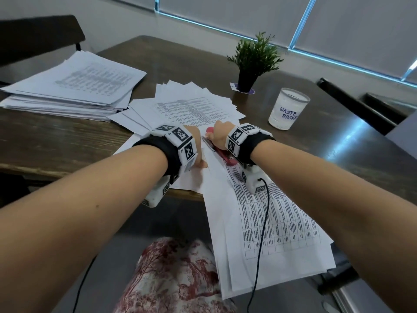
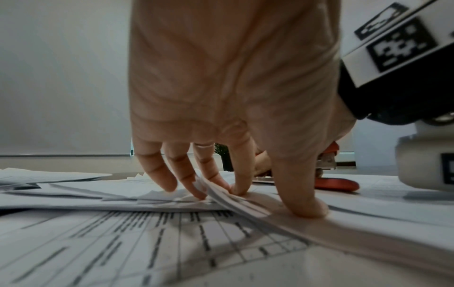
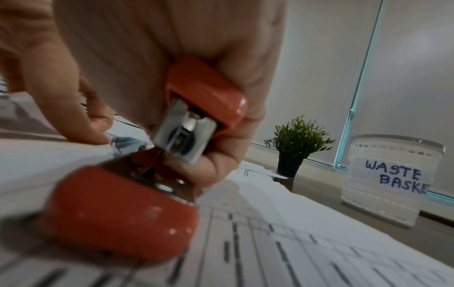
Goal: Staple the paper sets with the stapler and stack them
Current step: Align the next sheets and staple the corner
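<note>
We grip the stapler in the right hand, its mouth on the set just left of the basket. Left hand, fingers extended, pins the sheets beside the stapler. Square the corner first, then press firmly.

A red stapler with a metal core lies on a paper set, its mouth agape. That set, printed with tables, overhangs the table's near edge. Behind the stapler lies a fanned stack; to its far left, a tall pile.
</note>
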The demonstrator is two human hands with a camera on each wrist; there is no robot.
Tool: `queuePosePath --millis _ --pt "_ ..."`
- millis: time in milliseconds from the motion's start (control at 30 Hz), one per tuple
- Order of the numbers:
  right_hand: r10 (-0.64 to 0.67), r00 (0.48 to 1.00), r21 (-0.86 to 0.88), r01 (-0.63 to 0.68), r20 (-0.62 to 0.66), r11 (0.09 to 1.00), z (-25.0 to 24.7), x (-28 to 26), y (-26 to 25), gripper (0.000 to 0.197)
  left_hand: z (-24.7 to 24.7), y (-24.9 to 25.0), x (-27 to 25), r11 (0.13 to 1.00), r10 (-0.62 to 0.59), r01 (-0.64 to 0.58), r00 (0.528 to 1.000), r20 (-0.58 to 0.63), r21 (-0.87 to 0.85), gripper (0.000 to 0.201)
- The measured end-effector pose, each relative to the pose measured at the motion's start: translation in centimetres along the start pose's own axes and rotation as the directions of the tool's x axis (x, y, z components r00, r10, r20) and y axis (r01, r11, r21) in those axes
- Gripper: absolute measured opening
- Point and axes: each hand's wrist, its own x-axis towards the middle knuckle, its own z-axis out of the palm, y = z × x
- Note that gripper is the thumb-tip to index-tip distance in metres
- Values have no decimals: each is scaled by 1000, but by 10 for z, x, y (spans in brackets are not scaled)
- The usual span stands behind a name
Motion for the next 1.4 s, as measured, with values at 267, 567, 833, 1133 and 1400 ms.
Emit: queuePosePath --millis 267,567,833,1133,1400 --pt "-75 996 119 70 40 990 1 2 14 46 -11 -17 6 971 -77 68 997 -30 -231 50" --pt "-250 966 76 245 64 967 2 -14 20 37 -5 -40 32 874 -266 246 964 11 -420 85" --pt "-156 987 -68 159 50 985 6 -14 9 43 -15 -30 1 912 -171 149 985 -24 -381 37" --pt "-75 997 -55 75 12 996 8 -18 -2 42 -16 -4 -18 929 -205 156 972 -115 -336 52" --pt "-110 992 -36 108 -61 993 15 -13 1 40 -19 -1 -16 965 -97 65 989 -112 -256 41"
